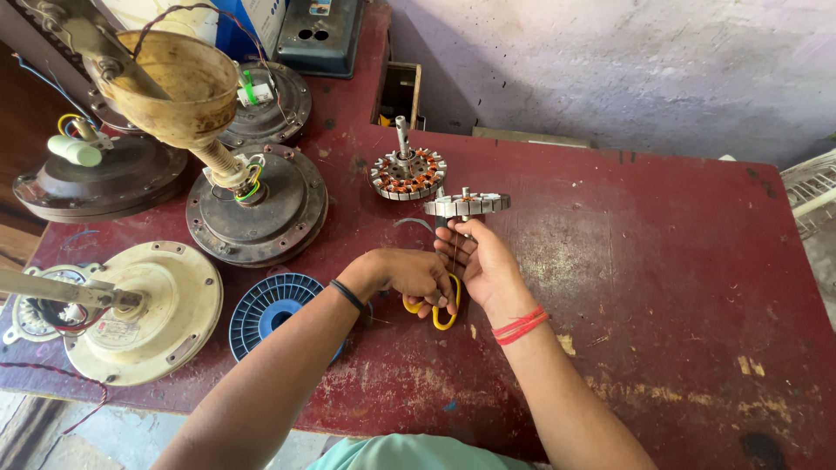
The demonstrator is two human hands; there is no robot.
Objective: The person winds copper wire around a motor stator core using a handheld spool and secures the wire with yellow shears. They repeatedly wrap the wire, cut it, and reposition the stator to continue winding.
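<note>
The right hand [483, 261] is closed around the lower shaft of a bare stator core [467, 204], a flat toothed metal disc that sits directly above the fingers, away from the person, with its shaft pointing up out of the grip and its face roughly level. The left hand [418, 277] is curled shut over the yellow-handled scissors [440, 306], whose loops show just below and between the 2 hands; the blades are hidden, so I cannot tell which way they point. The 2 hands touch or nearly touch, the left just beside the right's palm and lower than the core, so the right hand is the nearer one to the disc. A thin strand seems to run down from the core past the right fingers, though it is too fine to be sure. Just beyond the held core stands a 2nd stator with copper windings [407, 173], upright on the red table [662, 261]. To the left of the grip lies a blue plastic spool [270, 306], and further left are several ceiling fan motor housings [258, 207], dark and cream.
</note>
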